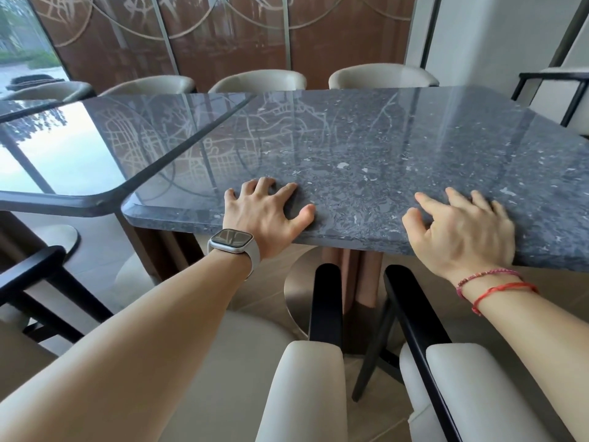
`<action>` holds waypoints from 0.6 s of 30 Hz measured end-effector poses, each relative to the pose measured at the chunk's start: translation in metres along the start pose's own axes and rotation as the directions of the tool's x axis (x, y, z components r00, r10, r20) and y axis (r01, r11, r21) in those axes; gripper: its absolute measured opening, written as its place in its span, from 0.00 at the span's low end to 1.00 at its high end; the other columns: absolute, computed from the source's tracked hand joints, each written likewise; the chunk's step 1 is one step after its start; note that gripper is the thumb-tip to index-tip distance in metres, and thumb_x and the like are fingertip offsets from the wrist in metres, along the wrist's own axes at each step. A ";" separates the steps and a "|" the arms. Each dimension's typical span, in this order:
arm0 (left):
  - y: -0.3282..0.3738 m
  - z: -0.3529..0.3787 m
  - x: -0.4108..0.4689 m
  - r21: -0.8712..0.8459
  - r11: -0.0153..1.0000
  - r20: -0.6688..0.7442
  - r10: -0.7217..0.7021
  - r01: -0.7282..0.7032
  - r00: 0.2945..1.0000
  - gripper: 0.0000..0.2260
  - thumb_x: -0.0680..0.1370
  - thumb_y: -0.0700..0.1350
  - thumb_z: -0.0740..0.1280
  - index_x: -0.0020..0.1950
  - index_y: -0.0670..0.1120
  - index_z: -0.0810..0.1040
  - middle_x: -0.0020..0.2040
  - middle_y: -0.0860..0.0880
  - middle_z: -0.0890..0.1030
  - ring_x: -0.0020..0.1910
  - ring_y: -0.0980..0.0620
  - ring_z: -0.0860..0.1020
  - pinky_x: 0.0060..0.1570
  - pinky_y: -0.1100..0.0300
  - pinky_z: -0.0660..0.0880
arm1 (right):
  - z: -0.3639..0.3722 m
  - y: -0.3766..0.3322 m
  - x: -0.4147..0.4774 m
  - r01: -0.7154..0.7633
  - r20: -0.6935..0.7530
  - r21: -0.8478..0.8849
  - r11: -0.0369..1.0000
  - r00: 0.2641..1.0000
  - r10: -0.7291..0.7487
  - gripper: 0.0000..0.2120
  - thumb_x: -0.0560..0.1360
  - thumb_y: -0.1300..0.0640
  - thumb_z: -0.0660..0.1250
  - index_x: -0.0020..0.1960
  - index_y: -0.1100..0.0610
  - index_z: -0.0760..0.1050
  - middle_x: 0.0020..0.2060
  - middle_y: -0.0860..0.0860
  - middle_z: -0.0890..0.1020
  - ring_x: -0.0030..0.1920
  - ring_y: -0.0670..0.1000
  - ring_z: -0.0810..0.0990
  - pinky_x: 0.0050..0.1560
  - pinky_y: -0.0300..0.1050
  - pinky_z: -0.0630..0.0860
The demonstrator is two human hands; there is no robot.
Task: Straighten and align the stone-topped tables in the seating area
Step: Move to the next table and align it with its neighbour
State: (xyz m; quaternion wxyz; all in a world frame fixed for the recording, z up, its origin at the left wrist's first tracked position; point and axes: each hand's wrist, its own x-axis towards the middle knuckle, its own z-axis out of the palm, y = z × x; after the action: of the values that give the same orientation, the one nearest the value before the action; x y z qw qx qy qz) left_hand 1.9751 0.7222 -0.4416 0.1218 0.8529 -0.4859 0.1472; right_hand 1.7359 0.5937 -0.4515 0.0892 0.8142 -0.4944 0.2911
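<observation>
A grey speckled stone-topped table (398, 148) fills the middle and right of the head view, turned at an angle. Its far left corner overlaps the edge of a second, glossy stone-topped table (105, 145) on the left. My left hand (266, 215), with a watch on the wrist, lies flat with spread fingers on the near edge of the grey table. My right hand (462, 231), slightly blurred, rests with fingers apart on the same edge further right. Neither hand curls around anything.
Cream chairs with black arms (325, 301) stand right below my hands, and another chair (28, 275) is at lower left. Several cream chair backs (258, 79) line the far side. A brushed-metal pedestal base (299, 282) sits under the grey table. Patterned panels stand behind.
</observation>
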 end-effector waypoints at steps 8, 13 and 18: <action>0.000 0.006 0.012 0.009 1.000 -0.017 0.001 -0.001 1.000 0.38 0.71 0.75 0.41 0.72 0.63 0.72 0.73 0.52 0.73 0.73 0.45 0.69 0.69 0.41 0.63 | 0.008 0.001 0.010 0.000 -0.003 0.010 1.000 1.000 0.000 0.30 0.73 0.39 0.50 0.63 0.48 0.82 0.62 0.63 0.81 0.62 0.69 0.75 0.68 0.65 0.68; 0.000 0.006 0.015 0.006 1.000 -0.018 0.009 -0.009 1.000 0.38 0.71 0.75 0.41 0.73 0.63 0.72 0.73 0.52 0.72 0.73 0.45 0.68 0.69 0.41 0.63 | 0.010 0.001 0.013 -0.004 -0.005 0.021 1.000 1.000 0.004 0.29 0.73 0.40 0.50 0.62 0.48 0.82 0.62 0.63 0.81 0.62 0.68 0.75 0.68 0.64 0.68; 0.000 0.005 0.014 0.007 1.000 0.001 0.008 -0.008 1.000 0.38 0.71 0.74 0.41 0.73 0.62 0.71 0.72 0.51 0.73 0.73 0.45 0.68 0.69 0.40 0.62 | 0.010 0.001 0.013 0.003 -0.009 0.030 1.000 1.000 -0.003 0.30 0.73 0.39 0.49 0.63 0.47 0.82 0.63 0.62 0.81 0.64 0.68 0.74 0.69 0.65 0.67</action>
State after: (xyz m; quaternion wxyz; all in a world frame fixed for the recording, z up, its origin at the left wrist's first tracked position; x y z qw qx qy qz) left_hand 1.9828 0.7088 -0.4413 0.1178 0.8513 -0.4890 0.1492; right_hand 1.7438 0.5787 -0.4525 0.0798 0.8149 -0.4883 0.3019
